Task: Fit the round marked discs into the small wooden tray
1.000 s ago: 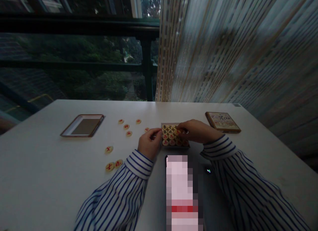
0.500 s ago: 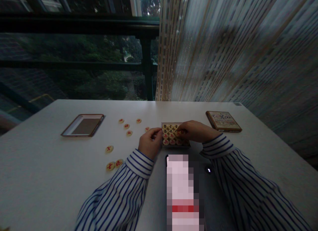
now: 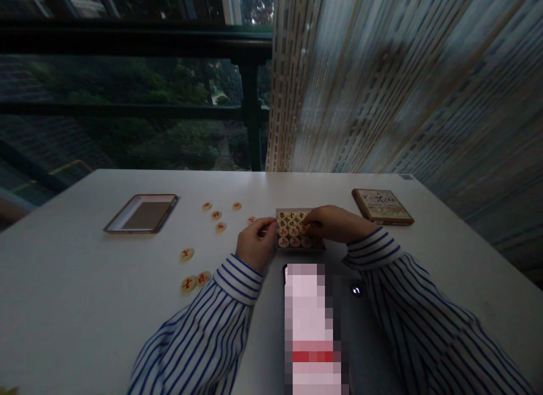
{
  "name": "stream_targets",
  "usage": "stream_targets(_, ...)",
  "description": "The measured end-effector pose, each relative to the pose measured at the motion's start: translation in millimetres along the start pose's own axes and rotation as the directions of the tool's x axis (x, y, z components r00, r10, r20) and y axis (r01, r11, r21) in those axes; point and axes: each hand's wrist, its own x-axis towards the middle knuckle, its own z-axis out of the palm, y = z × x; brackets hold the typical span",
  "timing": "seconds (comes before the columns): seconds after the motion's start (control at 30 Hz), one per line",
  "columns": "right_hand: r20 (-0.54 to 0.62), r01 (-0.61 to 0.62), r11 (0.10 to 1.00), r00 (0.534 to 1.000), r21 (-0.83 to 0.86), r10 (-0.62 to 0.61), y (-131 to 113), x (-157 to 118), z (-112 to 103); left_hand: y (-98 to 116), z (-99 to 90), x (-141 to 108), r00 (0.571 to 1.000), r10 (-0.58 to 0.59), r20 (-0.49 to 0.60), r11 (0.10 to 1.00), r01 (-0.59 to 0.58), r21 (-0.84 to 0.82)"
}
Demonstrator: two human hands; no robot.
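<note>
A small box [image 3: 300,249] in front of me holds rows of round Chinese chess pieces [image 3: 294,232], the nearer ones with red characters and the farther ones with black. My left hand [image 3: 258,242] grips the box's left edge between thumb and fingers. Over the right part of the box, my right hand [image 3: 328,224] has its fingers closed on a Chinese chess piece [image 3: 305,228] among the rows. Those fingers hide some of the pieces there. Loose red-marked pieces [image 3: 220,227] lie left of the box, and a few more [image 3: 189,283] are near my left sleeve.
An open, shallow tray-like lid [image 3: 111,232] lies at the left of the white table [image 3: 106,316]. A flat printed box [image 3: 384,206] sits at the right. Close to me are a phone with a blurred screen [image 3: 309,310] and a small dark round object [image 3: 356,291].
</note>
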Motion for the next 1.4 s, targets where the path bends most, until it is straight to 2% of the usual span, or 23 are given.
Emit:
stream_targets(0.73, -0.008, 0.039, 0.998, 0.999, -0.048, -0.039, 6.5, 2.8, 8.8, 0.7, 0.0, -0.5, 1.0, 0.008, 0.0, 1.0, -0.008, 0.015)
stream_targets(1.4, 0.015, 0.032, 0.996, 0.999, -0.082, -0.03, 1.2, 0.5, 3.6, 0.0, 0.4, -0.5, 1.0, 0.009, -0.004, 1.0, -0.008, 0.023)
